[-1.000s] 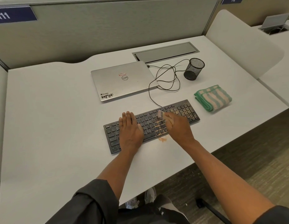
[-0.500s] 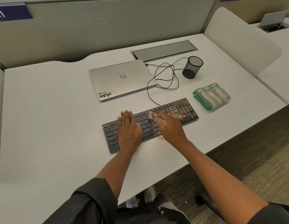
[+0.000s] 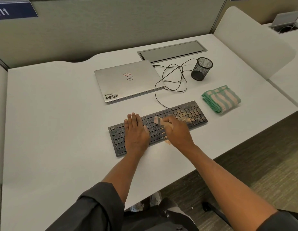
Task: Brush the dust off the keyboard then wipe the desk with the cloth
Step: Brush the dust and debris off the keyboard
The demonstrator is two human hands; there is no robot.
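A black keyboard (image 3: pixel 188 114) lies on the white desk (image 3: pixel 53 122), with tan dust on its right-hand keys. My left hand (image 3: pixel 135 130) rests flat on the keyboard's left half, fingers straight. My right hand (image 3: pixel 177 132) grips a small pale brush (image 3: pixel 157 120), blurred, whose head sits over the middle keys. A little tan dust (image 3: pixel 167 141) lies on the desk at the keyboard's front edge. A folded green-and-beige striped cloth (image 3: pixel 221 99) lies to the right of the keyboard, apart from both hands.
A closed silver laptop (image 3: pixel 128 82) sits behind the keyboard. A black cable (image 3: pixel 173 80) loops beside it. A black mesh pen cup (image 3: pixel 201 69) stands at the back right. A grey cable hatch (image 3: pixel 171 51) is set in the desk. The desk's front edge runs diagonally on the right.
My right hand and the brush have shifted left along the keys, uncovering the dusty right-hand keys. My left hand stays flat on the keyboard.
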